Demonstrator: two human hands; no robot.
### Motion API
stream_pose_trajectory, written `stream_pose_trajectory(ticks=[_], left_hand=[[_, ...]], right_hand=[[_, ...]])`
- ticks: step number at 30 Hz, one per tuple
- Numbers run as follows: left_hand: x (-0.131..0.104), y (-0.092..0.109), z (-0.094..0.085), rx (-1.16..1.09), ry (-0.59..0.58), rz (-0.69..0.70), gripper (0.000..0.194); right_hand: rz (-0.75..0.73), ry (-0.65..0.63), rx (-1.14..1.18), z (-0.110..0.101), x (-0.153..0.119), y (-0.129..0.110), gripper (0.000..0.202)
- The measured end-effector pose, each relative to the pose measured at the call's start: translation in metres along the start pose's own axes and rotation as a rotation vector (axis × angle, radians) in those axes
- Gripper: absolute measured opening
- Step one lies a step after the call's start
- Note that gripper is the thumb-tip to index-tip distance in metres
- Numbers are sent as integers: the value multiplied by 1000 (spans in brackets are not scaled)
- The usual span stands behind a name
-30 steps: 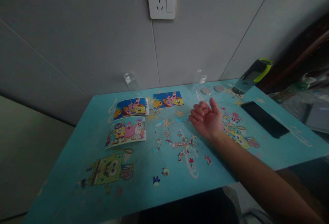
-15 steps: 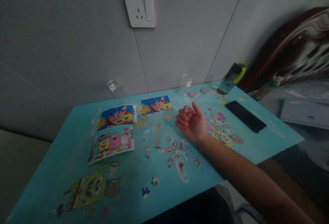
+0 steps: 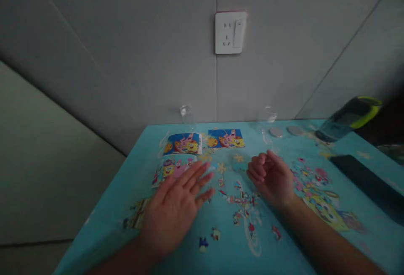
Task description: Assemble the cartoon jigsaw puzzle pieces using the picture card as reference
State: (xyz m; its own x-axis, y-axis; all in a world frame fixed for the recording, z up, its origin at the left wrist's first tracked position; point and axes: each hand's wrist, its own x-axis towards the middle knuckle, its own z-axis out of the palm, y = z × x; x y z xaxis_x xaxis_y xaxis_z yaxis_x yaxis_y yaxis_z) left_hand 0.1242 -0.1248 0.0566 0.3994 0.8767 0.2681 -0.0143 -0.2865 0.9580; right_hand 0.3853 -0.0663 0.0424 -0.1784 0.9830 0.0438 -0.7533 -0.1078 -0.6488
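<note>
My left hand (image 3: pixel 176 205) is raised over the left part of the table, palm showing and fingers spread, holding nothing. It partly covers a cartoon picture sheet (image 3: pixel 167 169). My right hand (image 3: pixel 269 177) hovers right of centre with its fingers curled in; whether anything is inside them cannot be made out. Between and below the hands lie loose puzzle pieces (image 3: pixel 243 201). A blue piece (image 3: pixel 203 244) and a pale piece (image 3: pixel 216 234) lie nearer the front. Behind my left hand are a blue picture sheet (image 3: pixel 181 144) and a blue picture card (image 3: pixel 225 138).
Clear containers (image 3: pixel 188 117) (image 3: pixel 268 117) and two round lids (image 3: pixel 276 132) (image 3: pixel 295 130) stand or lie near the wall. A bottle with a green handle (image 3: pixel 347 117) leans at the right. A black phone (image 3: pixel 369 184) and more pieces (image 3: pixel 309 178) lie right of my right hand.
My left hand has come into view with its fingers spread. The view has turned left, so the table things appear further right. My right hand keeps its curled pose.
</note>
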Motion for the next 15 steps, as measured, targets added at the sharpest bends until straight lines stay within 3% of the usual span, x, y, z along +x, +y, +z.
stream_pose_trajectory(ticks=[2, 4, 10, 15], left_hand=[[17, -11, -7, -409, 194, -93, 64], [28, -17, -9, -621, 225, -131, 67], [34, -20, -4, -833, 171, -123, 70], [42, -27, -7, -843, 136, -96, 63]], right_hand=[[9, 14, -11, -1, -1, -1, 29], [30, 34, -5, -3, -1, -2, 29], [79, 154, 67, -13, 0, -3, 33], [91, 165, 61, -12, 1, 1, 48]])
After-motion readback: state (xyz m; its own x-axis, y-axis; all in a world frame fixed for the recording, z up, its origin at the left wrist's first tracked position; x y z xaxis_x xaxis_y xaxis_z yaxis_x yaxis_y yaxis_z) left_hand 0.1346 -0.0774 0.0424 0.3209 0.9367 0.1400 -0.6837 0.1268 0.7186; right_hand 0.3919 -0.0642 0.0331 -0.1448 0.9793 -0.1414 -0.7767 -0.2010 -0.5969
